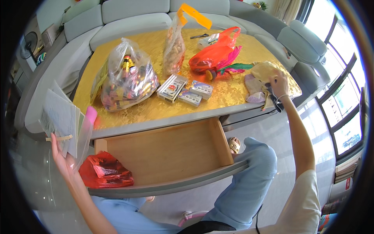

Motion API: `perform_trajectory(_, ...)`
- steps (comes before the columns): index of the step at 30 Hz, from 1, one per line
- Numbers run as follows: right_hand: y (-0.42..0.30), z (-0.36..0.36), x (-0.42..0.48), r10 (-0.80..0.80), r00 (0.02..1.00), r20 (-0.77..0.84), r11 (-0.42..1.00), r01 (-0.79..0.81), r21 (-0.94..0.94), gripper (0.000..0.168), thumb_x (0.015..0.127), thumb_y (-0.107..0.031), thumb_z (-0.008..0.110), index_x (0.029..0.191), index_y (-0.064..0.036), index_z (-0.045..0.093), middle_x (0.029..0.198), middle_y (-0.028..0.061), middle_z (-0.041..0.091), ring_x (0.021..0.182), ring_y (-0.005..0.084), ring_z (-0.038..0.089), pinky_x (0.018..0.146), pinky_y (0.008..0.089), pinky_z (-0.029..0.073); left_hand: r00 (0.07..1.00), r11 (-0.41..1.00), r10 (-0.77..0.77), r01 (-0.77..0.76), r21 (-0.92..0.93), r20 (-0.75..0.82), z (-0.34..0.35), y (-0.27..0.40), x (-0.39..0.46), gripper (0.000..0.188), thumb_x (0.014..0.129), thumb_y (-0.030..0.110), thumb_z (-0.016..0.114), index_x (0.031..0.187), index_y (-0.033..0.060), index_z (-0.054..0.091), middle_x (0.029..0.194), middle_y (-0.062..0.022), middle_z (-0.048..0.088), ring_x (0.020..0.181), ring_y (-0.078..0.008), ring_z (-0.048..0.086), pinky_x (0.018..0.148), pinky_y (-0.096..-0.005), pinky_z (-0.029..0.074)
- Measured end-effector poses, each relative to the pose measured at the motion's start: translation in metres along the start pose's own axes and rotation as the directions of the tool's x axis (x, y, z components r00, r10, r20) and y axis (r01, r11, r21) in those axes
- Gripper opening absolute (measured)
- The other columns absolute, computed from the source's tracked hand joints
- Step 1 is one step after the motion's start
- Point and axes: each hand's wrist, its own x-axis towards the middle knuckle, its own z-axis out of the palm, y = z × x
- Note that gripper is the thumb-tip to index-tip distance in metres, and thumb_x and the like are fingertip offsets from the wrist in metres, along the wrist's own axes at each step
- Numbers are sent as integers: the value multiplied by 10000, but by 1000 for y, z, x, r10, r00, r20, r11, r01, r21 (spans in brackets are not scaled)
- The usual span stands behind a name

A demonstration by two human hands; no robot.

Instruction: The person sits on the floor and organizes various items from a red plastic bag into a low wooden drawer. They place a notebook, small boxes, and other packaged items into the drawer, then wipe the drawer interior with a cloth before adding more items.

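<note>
My left hand (62,159), at the left beside the table, holds a bundle of papers (60,117) with a clear plastic sleeve. A cream-coloured strip crosses the lower part of the bundle. At the table's right edge, my right hand (279,84) has its fingers bent on a pale yellow cloth (264,71). Beneath and beside it lie a greyish knitted fabric piece (252,84) and a dark strap-like item (274,101) hanging over the edge. Before me, a wooden drawer (172,155) is pulled out, with a red plastic bag (106,171) in its left end.
On the gold-patterned table (140,115) stand a clear bag of small packages (128,79), a bag of peanuts (174,49), a red carrier bag (211,55) and several small boxes (172,87). A pink object (91,114) sits at the left edge. A grey sofa (134,25) curves behind.
</note>
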Motion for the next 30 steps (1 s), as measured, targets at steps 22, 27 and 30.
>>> perform_trajectory(22, -301, -111, -91, -376, 746, 550, 522, -320, 790, 132, 906, -115, 485, 939, -9, 557, 795, -2, 549, 748, 55, 473, 675, 216, 419, 991, 991, 136, -136, 4, -7, 9, 4, -6, 295, 859, 196, 607, 1084, 15, 543, 1092, -91, 573, 1006, -204, 545, 890, -373, 450)
perform_trajectory(27, -396, -69, -142, -621, 566, 543, 251, -512, 821, 182, 879, -140, 562, 982, 9, 563, 758, 55, 603, 698, 68, 537, 631, 249, 460, 990, 990, 140, -139, 26, -12, 10, 4, -5, 294, 879, 226, 577, 1094, 27, 545, 1094, -103, 575, 1014, -221, 547, 881, -400, 461)
perform_trajectory(30, -465, -46, -155, -707, 601, 372, 284, -240, 928, 248, 817, -187, 595, 1018, -42, 576, 818, 186, 623, 726, 317, 629, 662, 363, 499, 985, 987, 159, -158, 15, -63, 5, 8, -7, 266, 861, 182, 600, 1064, 17, 552, 1070, -88, 581, 993, -205, 551, 864, -384, 468)
